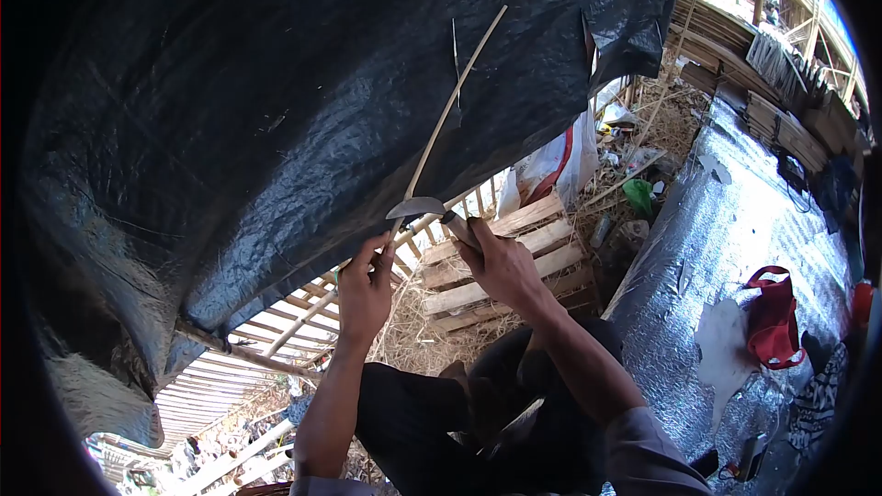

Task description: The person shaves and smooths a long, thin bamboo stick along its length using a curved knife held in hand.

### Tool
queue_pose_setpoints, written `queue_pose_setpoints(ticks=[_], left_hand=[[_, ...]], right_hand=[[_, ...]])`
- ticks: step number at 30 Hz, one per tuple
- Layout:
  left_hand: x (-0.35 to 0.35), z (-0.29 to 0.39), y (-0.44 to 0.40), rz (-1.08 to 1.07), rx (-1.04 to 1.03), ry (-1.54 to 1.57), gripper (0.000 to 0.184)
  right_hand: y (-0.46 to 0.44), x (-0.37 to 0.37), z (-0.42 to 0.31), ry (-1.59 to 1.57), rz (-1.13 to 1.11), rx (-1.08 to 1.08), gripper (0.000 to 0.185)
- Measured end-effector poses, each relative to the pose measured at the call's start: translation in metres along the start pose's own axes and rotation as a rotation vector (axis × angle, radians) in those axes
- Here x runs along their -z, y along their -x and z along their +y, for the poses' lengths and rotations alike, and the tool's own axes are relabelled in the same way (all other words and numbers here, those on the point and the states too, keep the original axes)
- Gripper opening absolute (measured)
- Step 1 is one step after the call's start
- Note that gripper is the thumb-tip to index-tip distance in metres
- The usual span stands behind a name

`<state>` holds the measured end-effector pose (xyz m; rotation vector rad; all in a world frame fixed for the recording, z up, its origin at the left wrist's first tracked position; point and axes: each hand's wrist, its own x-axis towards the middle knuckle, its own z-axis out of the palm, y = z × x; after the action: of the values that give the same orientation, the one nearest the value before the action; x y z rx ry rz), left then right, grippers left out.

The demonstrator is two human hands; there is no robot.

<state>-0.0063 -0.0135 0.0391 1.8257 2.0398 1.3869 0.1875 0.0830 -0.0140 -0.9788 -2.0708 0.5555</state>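
A long, thin, slightly bent bamboo strip point(439, 126) slants up and right across the black plastic sheet. Its lower end is pinched in the fingers of my left hand point(365, 296). My right hand point(501, 266) is closed round the handle of a knife with a curved blade point(415, 208). That blade lies across the strip a little above my left fingertips, at or touching it.
Black plastic sheeting point(230, 101) hangs over the upper left. Bamboo slats point(294, 317) run below it. A wooden slatted crate point(505, 280) stands on straw ahead of my knees. At right, a silvery sheet point(680, 285) bears a red cloth item point(774, 317). Litter lies beyond.
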Motion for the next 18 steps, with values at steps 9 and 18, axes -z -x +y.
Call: queue_pose_setpoints(ticks=[9,18], left_hand=[[0.011,0.019,0.020,-0.070,0.005,-0.057,0.019],[-0.004,-0.006,0.003,-0.010,0.045,0.046,0.022]], right_hand=[[-0.029,0.021,0.060,-0.107,0.179,-0.364,0.035],[0.009,-0.002,0.007,-0.200,-0.007,-0.111,0.029]])
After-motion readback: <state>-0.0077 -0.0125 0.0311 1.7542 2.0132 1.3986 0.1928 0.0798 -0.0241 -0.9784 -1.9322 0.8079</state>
